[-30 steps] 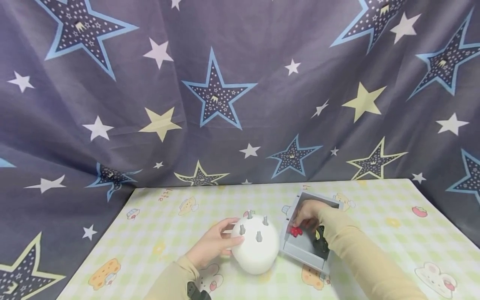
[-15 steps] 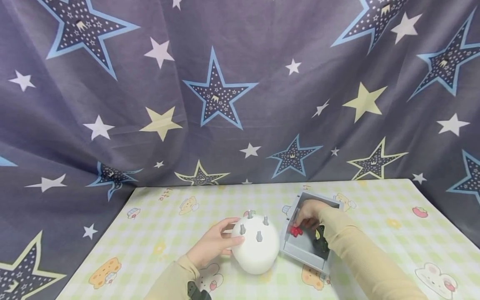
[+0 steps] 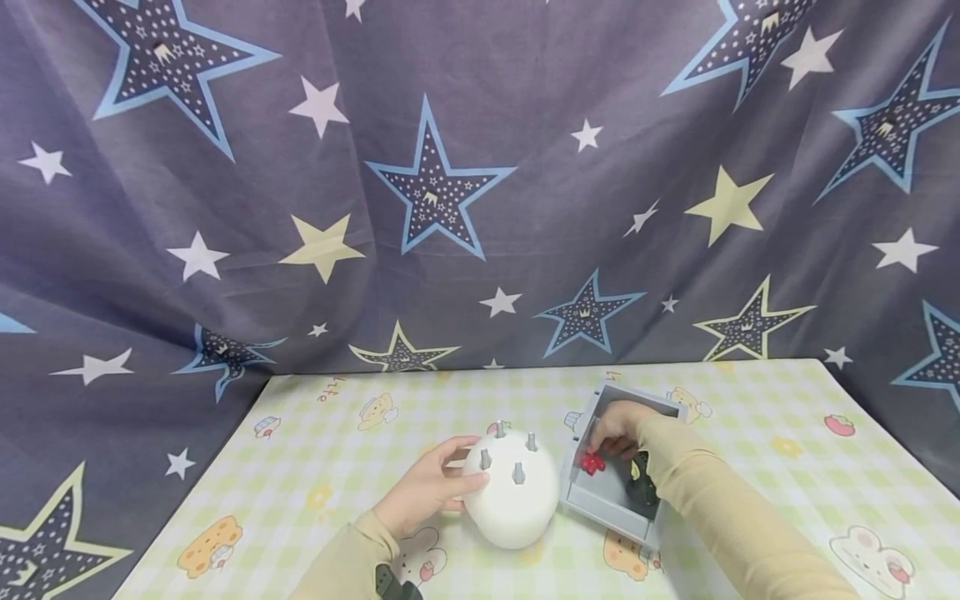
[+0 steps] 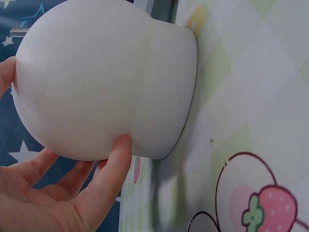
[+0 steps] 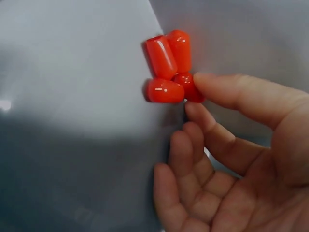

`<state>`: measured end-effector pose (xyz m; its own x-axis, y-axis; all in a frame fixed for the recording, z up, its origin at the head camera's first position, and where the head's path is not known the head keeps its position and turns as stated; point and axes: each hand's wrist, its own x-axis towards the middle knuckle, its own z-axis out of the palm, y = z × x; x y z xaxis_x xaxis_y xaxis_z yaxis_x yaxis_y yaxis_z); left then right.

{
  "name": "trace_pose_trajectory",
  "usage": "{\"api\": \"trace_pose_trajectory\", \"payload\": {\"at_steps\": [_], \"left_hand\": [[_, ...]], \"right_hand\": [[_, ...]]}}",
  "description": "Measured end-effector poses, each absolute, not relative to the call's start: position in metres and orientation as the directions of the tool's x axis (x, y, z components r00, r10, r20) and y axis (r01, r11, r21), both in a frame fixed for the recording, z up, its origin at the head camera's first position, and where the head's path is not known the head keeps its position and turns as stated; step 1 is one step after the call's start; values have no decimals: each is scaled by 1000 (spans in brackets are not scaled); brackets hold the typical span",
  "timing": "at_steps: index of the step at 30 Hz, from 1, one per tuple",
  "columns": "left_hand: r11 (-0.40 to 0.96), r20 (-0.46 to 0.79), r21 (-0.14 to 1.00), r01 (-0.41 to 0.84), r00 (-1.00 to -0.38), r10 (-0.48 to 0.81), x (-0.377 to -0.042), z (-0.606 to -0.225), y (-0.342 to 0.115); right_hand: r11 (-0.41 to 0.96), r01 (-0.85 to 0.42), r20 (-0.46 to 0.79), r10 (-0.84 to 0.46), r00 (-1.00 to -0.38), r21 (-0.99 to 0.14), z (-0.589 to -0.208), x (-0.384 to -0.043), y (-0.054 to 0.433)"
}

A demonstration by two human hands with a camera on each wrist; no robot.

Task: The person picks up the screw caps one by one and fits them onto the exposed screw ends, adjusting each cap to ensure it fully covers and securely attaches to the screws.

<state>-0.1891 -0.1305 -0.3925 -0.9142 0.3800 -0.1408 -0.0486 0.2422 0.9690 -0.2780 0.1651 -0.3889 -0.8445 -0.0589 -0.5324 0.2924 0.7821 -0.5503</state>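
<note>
A round white dome (image 3: pixel 512 517) stands on the table, several grey threaded posts (image 3: pixel 518 472) sticking up from its top. My left hand (image 3: pixel 427 487) holds its left side; in the left wrist view the fingers (image 4: pixel 120 150) and thumb are spread against the smooth white wall. To the right, my right hand (image 3: pixel 618 423) reaches into a grey open box (image 3: pixel 606 515). In the right wrist view its thumb and index finger pinch one small red cap (image 5: pixel 189 87), which touches other red caps (image 5: pixel 161 58) in a cluster by the box's wall.
Behind the table hangs a dark star-patterned curtain (image 3: pixel 450 292). A pale green checked cloth (image 3: pixel 360 475) with printed cartoons covers the table. The box stands close to the dome's right side, its walls around my right hand.
Both hands, the dome and the box stay almost where they were. The red caps shift very slightly at the right fingertips.
</note>
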Motion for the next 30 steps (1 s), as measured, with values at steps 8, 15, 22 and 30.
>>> {"api": "trace_pose_trajectory", "payload": {"at_steps": [8,15,22,30], "left_hand": [[245,-143,968,-50,-914,379,-189,-393,-131],[254,-144,966,-48,-917,373,-188,-393,-131],[260,-141,965,-42,-918,371,-188,-393,-130],[261,-143,964,-45,-918,370,-187,-392,-130]], "right_hand": [[767,302,-543,-71,-837,-566,-392,-280,165],[752,313,-547,-74,-834,-580,-391,-280,165],[748,314,-546,-76,-834,-585,-390,-280,167],[735,315,-537,-79,-840,-600,-388,-280,169]]}}
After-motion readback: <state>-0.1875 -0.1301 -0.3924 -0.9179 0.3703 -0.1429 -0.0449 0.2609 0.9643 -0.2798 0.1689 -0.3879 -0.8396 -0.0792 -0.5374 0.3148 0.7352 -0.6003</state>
